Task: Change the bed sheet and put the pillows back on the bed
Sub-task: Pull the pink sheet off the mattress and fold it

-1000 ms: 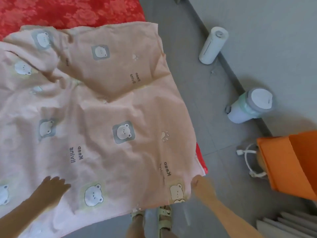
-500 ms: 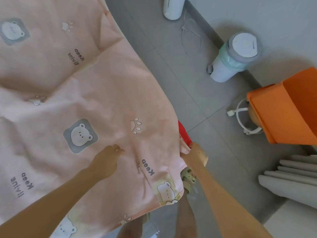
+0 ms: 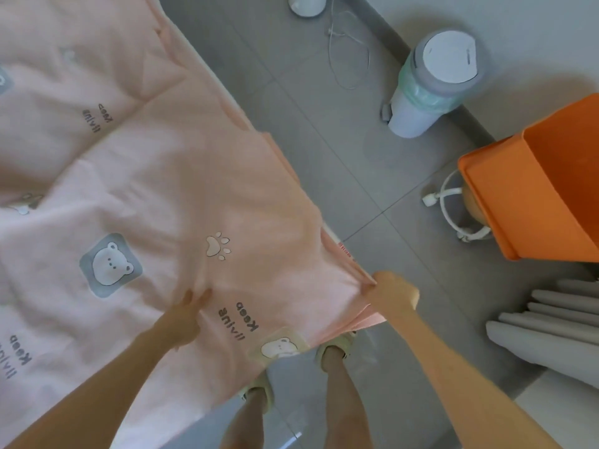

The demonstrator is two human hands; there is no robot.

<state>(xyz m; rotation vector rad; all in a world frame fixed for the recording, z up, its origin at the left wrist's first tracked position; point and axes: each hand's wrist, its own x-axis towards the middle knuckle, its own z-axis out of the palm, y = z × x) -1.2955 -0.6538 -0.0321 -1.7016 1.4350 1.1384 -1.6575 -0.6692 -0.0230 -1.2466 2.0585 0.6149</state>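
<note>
Pink bear-print sheet [image 3: 146,189] lies spread over the bed [image 3: 345,251], draping past its near corner. The left hand [image 3: 184,315] rests flat on it, fingers straight. The right hand [image 3: 393,291] pinches the sheet's edge at that corner. A pedal bin [image 3: 421,102] and an orange box [image 3: 534,189] stand nearby.

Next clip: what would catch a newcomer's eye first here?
The pink bear-print sheet fills the left side; the right hand grips its near corner while the left hand presses flat on it. On the grey floor to the right stand an orange box and a white lidded bin.
</note>
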